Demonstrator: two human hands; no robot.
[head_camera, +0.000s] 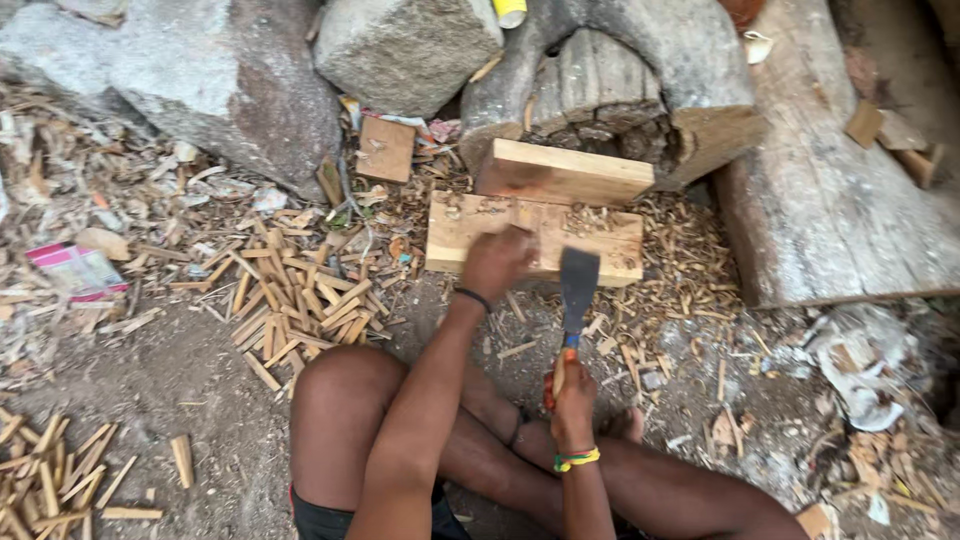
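Hatchet (577, 300) up in your right hand (571, 392), fingers wrapped tight round its handle, the dark blade standing just near of the wooden block (600, 238) and a touch right of your other hand. Your left hand (497, 262) is out ahead on the near edge of that block, curled over a small piece of wood (521, 215) that stands on it; how firmly it grips you can't tell from here, the fingers are hidden under the knuckles. So the piece sits right under your left hand, far and slightly left of the blade, with the blade close beside your left knuckles but not touching them. A second plank (565, 172) lies tilted on the far side of the block, leaning toward the hollow log (640, 80) beyond. Off to your left, a heap of split sticks (300, 295) spreads over the dirt, and more sticks (50, 480) lie at the near left. Chips litter the ground around the block.
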